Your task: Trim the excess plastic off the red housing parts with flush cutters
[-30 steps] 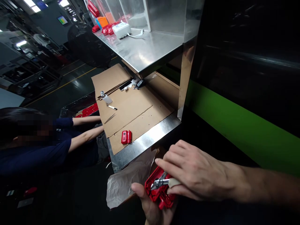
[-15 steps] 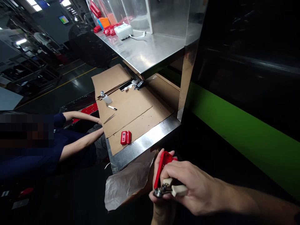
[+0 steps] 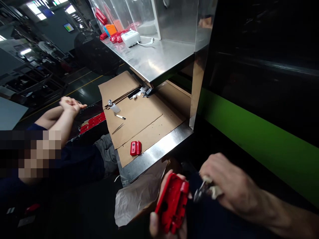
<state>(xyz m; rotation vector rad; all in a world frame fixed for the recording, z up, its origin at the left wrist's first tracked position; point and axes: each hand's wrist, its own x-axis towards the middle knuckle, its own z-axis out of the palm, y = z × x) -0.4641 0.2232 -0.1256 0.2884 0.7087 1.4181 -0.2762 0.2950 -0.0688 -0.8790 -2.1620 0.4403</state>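
Note:
My left hand point(image 3: 155, 223) holds a red plastic housing point(image 3: 171, 202) with its hollow inside facing me; fingers wrap around its edges. To the right, my right hand point(image 3: 224, 179) is closed around nippers with pale handles point(image 3: 215, 191). The metal jaws point(image 3: 199, 194) point left at the housing, apart from it, and are smeared by motion. Another red plastic part point(image 3: 135, 148) lies on the cardboard point(image 3: 142, 122) near the table's front edge.
Tweezers point(image 3: 118, 128), a small knife point(image 3: 121, 117) and a pump bottle point(image 3: 114, 106) lie or stand on the cardboard. A metal shelf point(image 3: 159, 58) overhangs it, bearing a white device point(image 3: 131, 38). Brown paper point(image 3: 137, 196) hangs below the table edge. A co-worker's hands point(image 3: 71, 104) are at left.
My right hand has drawn the nippers off the red housing, to the right. My left hand has turned the housing's inside toward me. The co-worker's hands have risen away from the table.

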